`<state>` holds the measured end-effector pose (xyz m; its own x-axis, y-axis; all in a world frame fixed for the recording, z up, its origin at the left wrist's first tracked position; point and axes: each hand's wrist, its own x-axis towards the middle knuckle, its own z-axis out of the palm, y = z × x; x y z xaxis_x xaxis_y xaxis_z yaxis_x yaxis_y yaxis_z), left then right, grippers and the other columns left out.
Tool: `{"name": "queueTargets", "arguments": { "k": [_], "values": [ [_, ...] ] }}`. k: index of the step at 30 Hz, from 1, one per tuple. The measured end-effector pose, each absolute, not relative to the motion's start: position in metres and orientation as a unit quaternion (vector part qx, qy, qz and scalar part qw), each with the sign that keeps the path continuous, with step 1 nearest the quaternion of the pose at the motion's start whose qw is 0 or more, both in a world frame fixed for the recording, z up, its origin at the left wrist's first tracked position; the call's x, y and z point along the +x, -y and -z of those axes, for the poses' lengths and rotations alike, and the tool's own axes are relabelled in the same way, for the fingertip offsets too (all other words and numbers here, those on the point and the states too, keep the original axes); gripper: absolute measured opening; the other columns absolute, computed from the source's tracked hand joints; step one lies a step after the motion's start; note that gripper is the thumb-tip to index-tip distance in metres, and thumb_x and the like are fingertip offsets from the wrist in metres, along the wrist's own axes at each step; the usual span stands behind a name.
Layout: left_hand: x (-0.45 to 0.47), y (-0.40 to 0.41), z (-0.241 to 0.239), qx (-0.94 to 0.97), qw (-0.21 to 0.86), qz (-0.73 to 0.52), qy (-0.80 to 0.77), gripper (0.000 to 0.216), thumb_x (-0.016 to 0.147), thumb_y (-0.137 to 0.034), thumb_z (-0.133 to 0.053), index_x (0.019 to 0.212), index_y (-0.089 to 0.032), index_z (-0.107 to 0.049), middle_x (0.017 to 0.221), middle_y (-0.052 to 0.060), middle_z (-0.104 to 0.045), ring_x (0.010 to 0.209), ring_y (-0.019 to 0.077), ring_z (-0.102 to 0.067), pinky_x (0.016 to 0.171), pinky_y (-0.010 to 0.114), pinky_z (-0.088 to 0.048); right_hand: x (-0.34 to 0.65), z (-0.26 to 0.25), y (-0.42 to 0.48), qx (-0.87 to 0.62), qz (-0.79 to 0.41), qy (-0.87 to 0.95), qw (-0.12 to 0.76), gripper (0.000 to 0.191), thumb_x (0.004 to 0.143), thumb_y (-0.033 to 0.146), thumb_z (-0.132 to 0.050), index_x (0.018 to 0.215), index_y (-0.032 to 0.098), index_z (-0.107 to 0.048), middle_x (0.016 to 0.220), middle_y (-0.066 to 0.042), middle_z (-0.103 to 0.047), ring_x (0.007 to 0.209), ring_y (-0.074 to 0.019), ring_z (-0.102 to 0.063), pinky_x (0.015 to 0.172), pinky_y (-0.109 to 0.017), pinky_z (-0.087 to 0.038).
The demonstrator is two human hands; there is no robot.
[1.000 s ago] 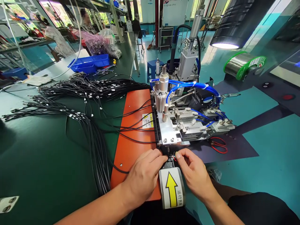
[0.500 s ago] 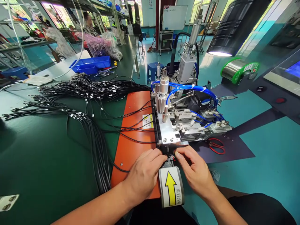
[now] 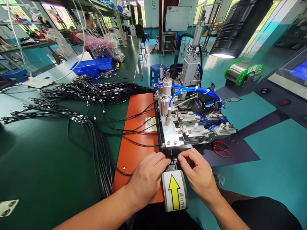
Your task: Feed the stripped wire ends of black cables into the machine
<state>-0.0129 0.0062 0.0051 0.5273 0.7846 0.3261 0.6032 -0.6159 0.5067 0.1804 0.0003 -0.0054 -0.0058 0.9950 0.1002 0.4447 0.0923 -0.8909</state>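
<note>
My left hand point(image 3: 150, 174) is closed at the front end of the bench machine point(image 3: 171, 131), its fingertips on a small dark fixture point(image 3: 171, 166). A black cable point(image 3: 122, 172) runs from the left and passes under this hand. Opposite, my right hand point(image 3: 198, 172) pinches with thumb and forefinger at thin wires point(image 3: 177, 161), a red one among them. Fingers cover the cable's end and most of the wires. Just below the fixture sits a rounded cover point(image 3: 175, 191) with a yellow arrow on a white label.
Bundles of black cables point(image 3: 96, 140) lie across the green table point(image 3: 55, 166) and over the orange plate point(image 3: 141, 105). Red-handled scissors point(image 3: 221, 149) rest right of the machine. A solder spool point(image 3: 242, 72), lamp point(image 3: 240, 28) and blue tray point(image 3: 92, 66) stand farther off. People sit in the background.
My right fingertips have shifted very slightly left, and less of the red wire shows. My left hand stays in place at the fixture.
</note>
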Motion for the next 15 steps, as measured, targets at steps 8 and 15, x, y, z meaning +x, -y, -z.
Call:
{"name": "queueTargets", "arguments": {
  "k": [8, 15],
  "values": [
    [-0.0133, -0.0058, -0.0037, 0.862, 0.153, -0.267, -0.404, 0.025, 0.096, -0.01, -0.042, 0.107, -0.015, -0.064, 0.09, 0.008, -0.062, 0.08, 0.0196, -0.055, 0.072, 0.033, -0.05, 0.1794, 0.0134, -0.0005, -0.602, -0.381, 0.582, 0.39, 0.027, 0.096, 0.039, -0.053, 0.08, 0.02, -0.063, 0.078, -0.001, -0.056, 0.07, -0.016, -0.052, 0.064, -0.027, -0.041],
    [-0.014, -0.0055, -0.0032, 0.862, 0.155, -0.265, -0.404, 0.025, 0.097, -0.011, -0.041, 0.107, -0.016, -0.064, 0.09, 0.007, -0.061, 0.08, 0.0194, -0.055, 0.072, 0.032, -0.049, 0.181, 0.0124, 0.0023, -0.626, -0.484, 0.483, 0.375, 0.034, 0.092, 0.051, -0.055, 0.087, 0.018, -0.065, 0.074, 0.0, -0.059, 0.064, -0.0146, -0.048, 0.058, -0.025, -0.038]
  ]
}}
